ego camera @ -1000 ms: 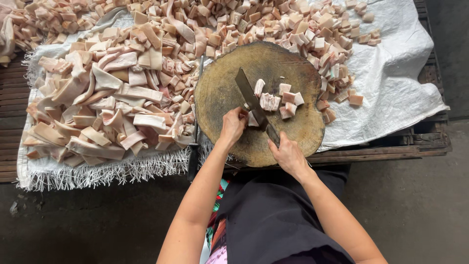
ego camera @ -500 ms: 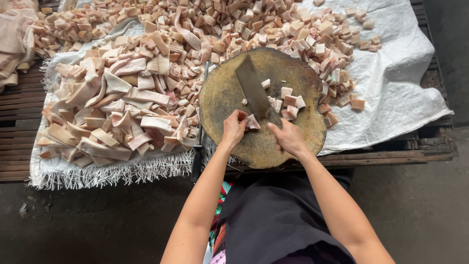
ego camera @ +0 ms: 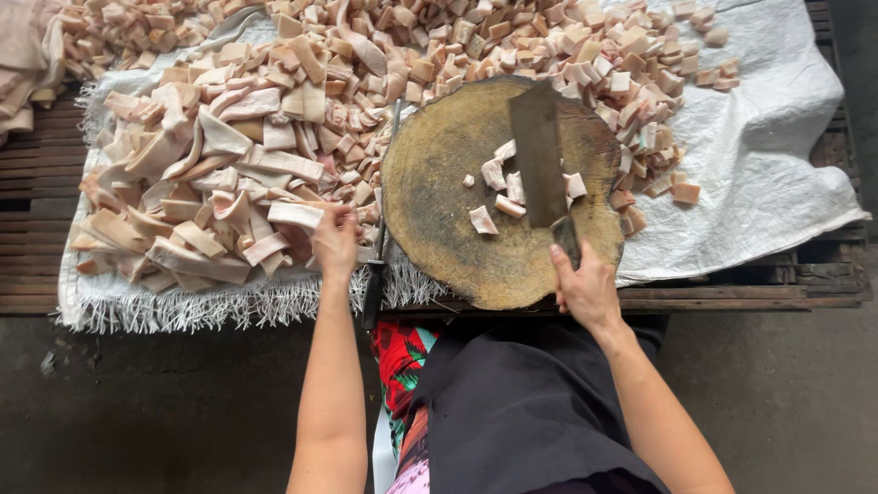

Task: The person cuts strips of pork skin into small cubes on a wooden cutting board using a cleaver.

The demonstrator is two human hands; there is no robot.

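Observation:
My right hand [ego camera: 585,285] grips the handle of a broad cleaver [ego camera: 540,154], whose blade lies across a round wooden chopping block [ego camera: 439,210]. A few cut pale meat pieces [ego camera: 498,187] sit on the block beside the blade. My left hand [ego camera: 335,238] reaches left onto a heap of long pale pork-skin strips [ego camera: 210,183] and closes on one strip [ego camera: 294,214] at the heap's near edge.
Many small cut cubes [ego camera: 549,46] are piled behind the block on a white woven sack [ego camera: 759,174] laid over dark wooden slats [ego camera: 27,183]. A thin dark-handled tool [ego camera: 375,274] lies between block and heap. A dark apron [ego camera: 521,402] covers my lap.
My left hand left the block and moved left to the strip heap. The cleaver swung from a slant to nearly upright across the block, with pieces pushed aside.

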